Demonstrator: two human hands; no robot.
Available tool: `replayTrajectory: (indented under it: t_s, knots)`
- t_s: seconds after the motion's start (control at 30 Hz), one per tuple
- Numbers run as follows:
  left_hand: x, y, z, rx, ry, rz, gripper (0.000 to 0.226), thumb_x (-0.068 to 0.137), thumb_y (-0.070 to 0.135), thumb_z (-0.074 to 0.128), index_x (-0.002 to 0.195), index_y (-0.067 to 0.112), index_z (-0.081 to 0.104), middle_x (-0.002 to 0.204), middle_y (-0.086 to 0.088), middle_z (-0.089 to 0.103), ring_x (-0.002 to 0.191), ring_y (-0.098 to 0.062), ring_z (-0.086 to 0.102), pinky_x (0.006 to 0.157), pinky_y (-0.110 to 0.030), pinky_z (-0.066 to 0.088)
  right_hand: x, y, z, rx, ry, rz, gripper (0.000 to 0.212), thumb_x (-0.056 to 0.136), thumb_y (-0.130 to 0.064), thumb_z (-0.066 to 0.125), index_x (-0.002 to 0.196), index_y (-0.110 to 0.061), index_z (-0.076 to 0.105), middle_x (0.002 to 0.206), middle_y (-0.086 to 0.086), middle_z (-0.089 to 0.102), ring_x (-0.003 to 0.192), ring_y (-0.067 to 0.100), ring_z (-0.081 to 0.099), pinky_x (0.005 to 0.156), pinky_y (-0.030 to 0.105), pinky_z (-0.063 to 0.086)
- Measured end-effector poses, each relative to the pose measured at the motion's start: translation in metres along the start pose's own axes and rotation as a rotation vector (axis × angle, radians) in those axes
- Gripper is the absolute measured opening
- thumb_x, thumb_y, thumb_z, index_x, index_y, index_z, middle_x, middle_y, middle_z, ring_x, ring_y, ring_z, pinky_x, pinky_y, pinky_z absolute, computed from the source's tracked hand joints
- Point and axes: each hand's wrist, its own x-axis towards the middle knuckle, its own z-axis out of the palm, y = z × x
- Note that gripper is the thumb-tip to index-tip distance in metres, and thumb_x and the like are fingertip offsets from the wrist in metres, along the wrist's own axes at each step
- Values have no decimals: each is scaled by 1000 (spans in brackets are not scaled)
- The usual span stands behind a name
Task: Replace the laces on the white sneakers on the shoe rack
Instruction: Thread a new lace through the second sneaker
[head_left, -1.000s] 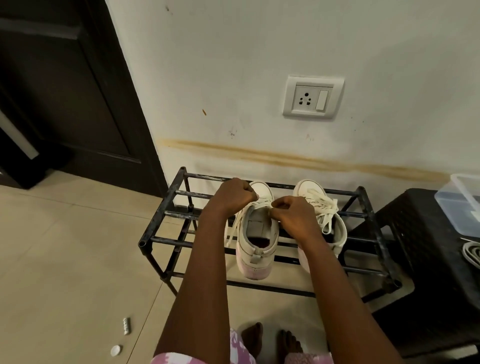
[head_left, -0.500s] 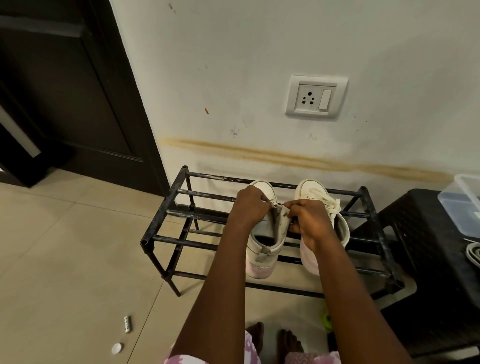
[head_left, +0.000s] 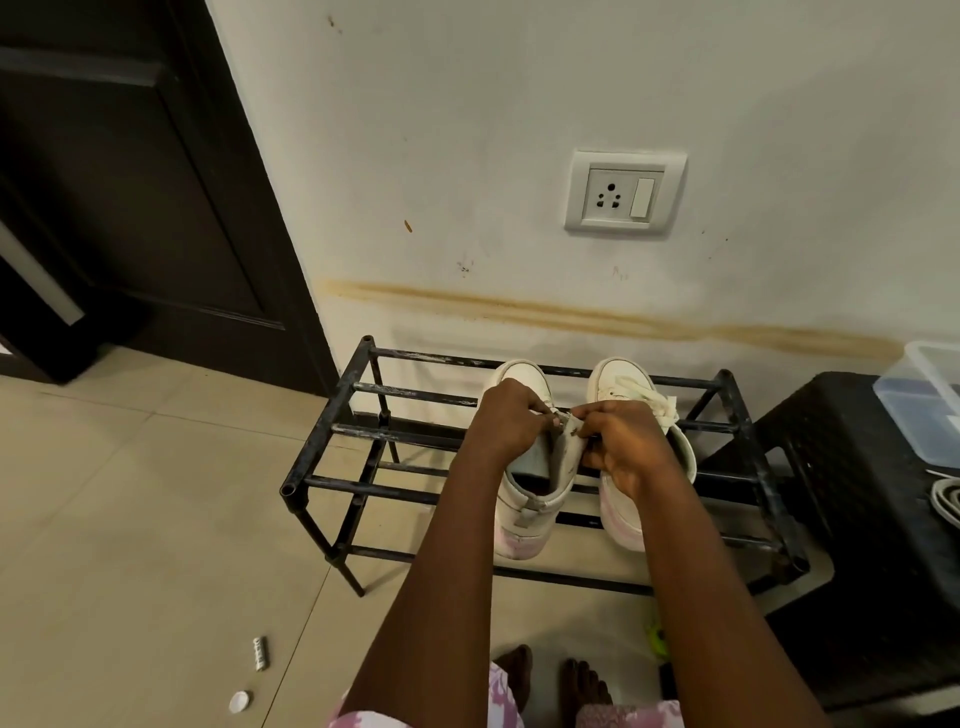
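Both hands have shifted since a second ago: back then they were stretching a lace flat across the shoe, now they're bunching up at the tongue (head_left: 563, 452) of the left sneaker (head_left: 524, 525), which is standing up. The left hand (head_left: 506, 421) is pinching the tongue's top edge and the right hand (head_left: 621, 447) is gripping it from the other side. Both shoes are sitting side by side on the black shoe rack (head_left: 311, 457), toes toward the wall. The right sneaker (head_left: 618, 374) is still wearing its laces (head_left: 644, 400).
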Motion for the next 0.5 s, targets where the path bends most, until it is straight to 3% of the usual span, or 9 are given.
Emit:
replayTrajectory:
  t_s: [0.2, 0.33, 0.5]
  knots:
    - [0, 3, 7, 86, 15, 14, 19, 84, 19, 67, 94, 5, 74, 95, -14, 70, 92, -24, 61, 71, -27, 41, 0, -1, -2, -9, 17, 0, 27, 83, 18, 38, 78, -1, 58, 74, 16, 57, 65, 25, 58, 53, 32, 54]
    - [1, 3, 9, 104, 15, 24, 20, 85, 19, 66, 94, 3, 74, 96, -16, 69, 94, -26, 62, 74, -31, 45, -5, -2, -1, -5, 21, -25, 17, 83, 12, 49, 79, 2, 61, 73, 16, 62, 63, 25, 61, 55, 32, 56]
    - [4, -8, -5, 91, 10, -7, 21, 85, 23, 67, 97, 7, 74, 100, -13, 69, 98, -24, 61, 73, -23, 41, -6, -3, 6, 134, -35, 38, 14, 93, 1, 48, 89, 1, 61, 78, 11, 64, 70, 20, 62, 61, 31, 53]
